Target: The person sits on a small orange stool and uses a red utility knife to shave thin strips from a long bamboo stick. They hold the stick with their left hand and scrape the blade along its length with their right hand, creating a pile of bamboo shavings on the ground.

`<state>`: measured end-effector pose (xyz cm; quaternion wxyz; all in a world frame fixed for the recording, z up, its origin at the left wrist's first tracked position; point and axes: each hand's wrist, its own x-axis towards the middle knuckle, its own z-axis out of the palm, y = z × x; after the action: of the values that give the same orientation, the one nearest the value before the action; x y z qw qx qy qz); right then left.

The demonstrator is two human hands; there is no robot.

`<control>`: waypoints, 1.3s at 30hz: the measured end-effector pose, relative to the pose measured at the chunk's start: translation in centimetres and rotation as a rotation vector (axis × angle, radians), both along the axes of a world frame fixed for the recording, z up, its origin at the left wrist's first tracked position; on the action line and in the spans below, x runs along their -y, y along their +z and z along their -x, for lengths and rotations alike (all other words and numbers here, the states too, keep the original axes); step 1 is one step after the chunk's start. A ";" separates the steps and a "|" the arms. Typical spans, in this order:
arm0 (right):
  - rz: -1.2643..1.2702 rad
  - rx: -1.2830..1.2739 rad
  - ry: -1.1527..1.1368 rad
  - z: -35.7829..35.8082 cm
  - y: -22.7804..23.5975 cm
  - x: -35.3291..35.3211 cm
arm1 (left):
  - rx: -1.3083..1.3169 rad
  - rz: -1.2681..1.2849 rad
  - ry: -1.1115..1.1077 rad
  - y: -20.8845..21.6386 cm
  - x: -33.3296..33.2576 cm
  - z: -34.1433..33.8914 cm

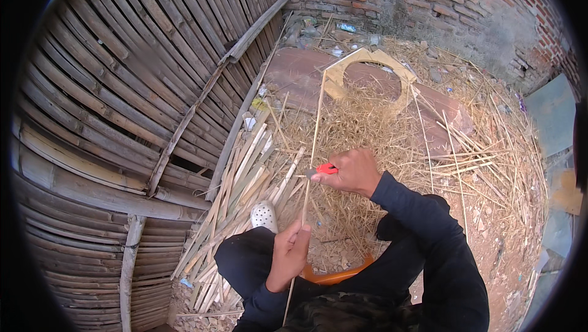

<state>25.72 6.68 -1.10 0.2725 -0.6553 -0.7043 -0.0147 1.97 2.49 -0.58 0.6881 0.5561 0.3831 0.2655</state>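
A long, thin, straw-coloured strip (317, 122) runs from near to far, leaning slightly right; a red-handled knife (326, 168) crosses it midway, grey blade pointing left.

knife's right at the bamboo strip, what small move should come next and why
Probably slide the knife along the strip, away from the left hand. The right hand holds the knife with its blade at the strip, the left hand grips the strip nearer the body, and a stretch of strip runs on beyond the blade, clear of both hands.
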 end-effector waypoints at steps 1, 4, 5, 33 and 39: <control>-0.046 0.016 0.063 0.5 0.1 0.5 | -0.003 0.001 0.012 0.1 0.2 -0.2; -0.118 0.008 0.204 1.7 -0.4 1.6 | -0.017 -0.024 0.029 0.7 0.5 -0.4; -0.084 0.005 0.107 0.6 -0.3 1.1 | -0.018 -0.034 0.014 0.8 0.5 -0.4; 0.142 -0.286 -0.337 -8.1 -0.4 -1.8 | 0.078 0.201 0.047 0.4 0.5 1.7; -0.069 -0.003 0.250 1.7 -0.5 1.8 | 0.105 0.181 0.067 0.4 0.1 0.6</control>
<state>24.06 4.90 -1.58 0.2957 -0.5527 -0.7791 -0.0038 1.34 2.36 -0.16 0.7454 0.4638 0.3875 0.2814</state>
